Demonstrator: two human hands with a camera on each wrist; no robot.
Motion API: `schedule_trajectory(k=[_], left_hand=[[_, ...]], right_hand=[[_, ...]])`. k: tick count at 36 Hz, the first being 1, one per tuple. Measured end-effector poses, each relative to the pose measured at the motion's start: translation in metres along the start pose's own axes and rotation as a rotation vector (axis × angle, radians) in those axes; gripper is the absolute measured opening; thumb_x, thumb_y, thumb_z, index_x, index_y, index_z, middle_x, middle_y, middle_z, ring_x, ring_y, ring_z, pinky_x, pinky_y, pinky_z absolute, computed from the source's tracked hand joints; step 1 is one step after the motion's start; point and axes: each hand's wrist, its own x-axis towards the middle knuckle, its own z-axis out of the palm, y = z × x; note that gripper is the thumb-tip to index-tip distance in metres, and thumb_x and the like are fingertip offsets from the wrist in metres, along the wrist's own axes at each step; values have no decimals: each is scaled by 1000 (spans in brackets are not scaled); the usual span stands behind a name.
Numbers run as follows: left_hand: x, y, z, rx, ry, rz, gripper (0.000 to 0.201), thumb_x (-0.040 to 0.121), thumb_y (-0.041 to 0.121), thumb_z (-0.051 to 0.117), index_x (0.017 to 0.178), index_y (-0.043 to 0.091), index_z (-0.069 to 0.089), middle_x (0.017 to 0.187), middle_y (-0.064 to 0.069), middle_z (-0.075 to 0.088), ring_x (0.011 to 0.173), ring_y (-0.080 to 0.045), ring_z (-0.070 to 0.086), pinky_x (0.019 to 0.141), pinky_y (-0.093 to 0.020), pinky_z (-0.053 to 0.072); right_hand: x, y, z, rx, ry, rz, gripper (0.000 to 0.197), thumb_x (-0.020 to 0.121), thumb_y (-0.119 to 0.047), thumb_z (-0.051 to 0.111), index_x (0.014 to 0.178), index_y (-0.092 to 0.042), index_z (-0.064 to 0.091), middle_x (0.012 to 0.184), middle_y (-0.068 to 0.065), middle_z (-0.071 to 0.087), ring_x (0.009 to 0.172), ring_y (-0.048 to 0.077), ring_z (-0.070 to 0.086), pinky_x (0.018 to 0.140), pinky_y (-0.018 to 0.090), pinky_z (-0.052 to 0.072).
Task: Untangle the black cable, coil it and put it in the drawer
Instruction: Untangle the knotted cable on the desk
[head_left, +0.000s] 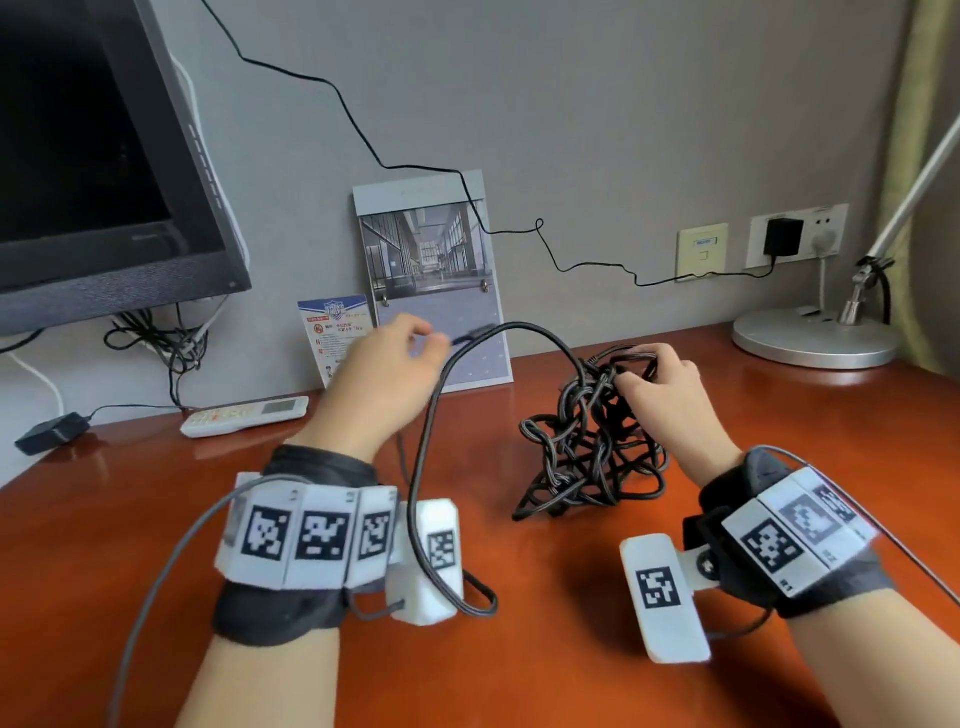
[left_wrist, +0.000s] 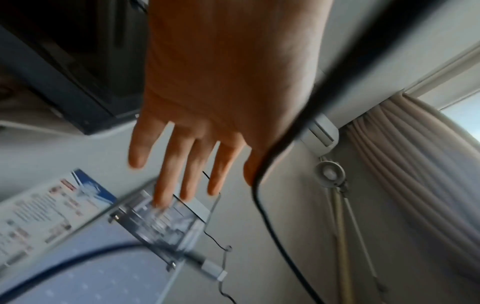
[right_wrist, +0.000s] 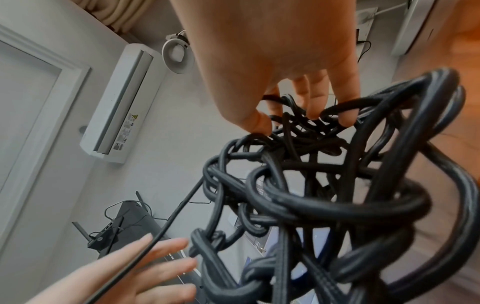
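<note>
The black cable (head_left: 587, 452) is a knotted tangle standing on the red-brown desk (head_left: 545, 675). My right hand (head_left: 654, 379) grips the top of the tangle, fingers hooked through its loops (right_wrist: 311, 195). One loose strand (head_left: 431, 415) arcs up from the tangle and drops beside my left wrist, where it curls on the desk. Its plug end (head_left: 472, 333) hangs in the air just past my left hand (head_left: 410, 343). In the left wrist view the left hand (left_wrist: 182, 174) has straight, spread fingers, and the strand (left_wrist: 259, 185) runs along its thumb side. No drawer is in view.
A monitor (head_left: 104, 182) stands at the back left with a white remote (head_left: 244, 415) and a small black adapter (head_left: 49, 434) below it. A calendar (head_left: 431, 270) and a card (head_left: 335, 332) lean on the wall. A lamp base (head_left: 815, 338) sits at the back right, under wall sockets (head_left: 795, 236).
</note>
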Motion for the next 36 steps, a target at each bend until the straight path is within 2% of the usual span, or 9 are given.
schedule_trajectory(k=[3, 6, 9, 12, 16, 23, 28, 33, 36], left_hand=[[-4, 13, 14, -104, -214, -48, 29, 102, 30, 29, 112, 15, 52, 101, -9, 69, 77, -26, 69, 62, -25, 46], [-8, 23, 10, -288, -299, -68, 25, 101, 23, 31, 110, 12, 52, 72, -7, 69, 42, -19, 59, 44, -22, 46], [-10, 27, 3, -356, -377, -1, 21, 98, 13, 37, 106, 8, 56, 58, -2, 64, 34, -16, 52, 43, -21, 41], [-9, 24, 3, -418, -351, -6, 29, 95, -1, 29, 102, 11, 55, 64, -7, 54, 29, -13, 43, 33, -16, 33], [-3, 18, 11, -468, -220, -40, 38, 96, -2, 22, 95, 14, 57, 66, -5, 42, 29, -7, 25, 35, -13, 22], [2, 4, 28, -268, 11, 83, 38, 97, 3, 29, 96, 23, 60, 65, 0, 51, 44, -14, 39, 45, -25, 32], [4, -3, 38, -236, 133, 40, 38, 95, 0, 30, 98, 21, 62, 72, -11, 57, 49, -18, 40, 42, -22, 30], [5, -8, 41, -215, 218, 35, 40, 97, 1, 30, 107, 18, 64, 75, -12, 60, 53, -18, 43, 49, -30, 32], [6, -11, 42, -191, 262, 93, 40, 96, 0, 31, 115, 16, 64, 75, -9, 60, 63, -20, 47, 57, -28, 33]], right_hand=[[0, 1, 1, 5, 16, -10, 36, 91, -14, 44, 127, -12, 46, 120, 12, 39, 72, 15, 48, 58, 24, 39], [0, 3, 2, 2, 19, 10, 37, 92, -11, 41, 129, -9, 43, 122, 15, 37, 70, 13, 45, 68, 28, 43], [0, 5, 3, 4, 4, 13, 39, 90, -9, 45, 128, -10, 39, 123, 16, 42, 87, 23, 49, 81, 28, 38], [2, 8, 2, 23, 3, 30, 45, 86, -7, 50, 128, -14, 38, 118, 16, 46, 103, 28, 48, 78, 26, 34], [5, 6, 0, -1, -28, 13, 37, 89, -10, 50, 126, -13, 43, 122, 17, 46, 95, 25, 50, 72, 27, 38], [3, -2, 0, -43, -73, -3, 28, 93, -13, 43, 120, -11, 44, 122, 14, 48, 93, 25, 55, 58, 20, 39], [-7, -19, -7, -165, -45, -153, 10, 89, -18, 49, 98, -13, 51, 108, 9, 52, 97, 24, 49, 73, 27, 34], [-24, -27, -4, -379, -384, -183, 28, 87, -46, 57, 98, -20, 55, 83, -2, 64, 70, 5, 57, 58, 17, 43], [-25, -25, 1, -407, -480, -188, 29, 87, -46, 60, 100, -22, 52, 75, -7, 57, 61, 3, 52, 51, 12, 37]])
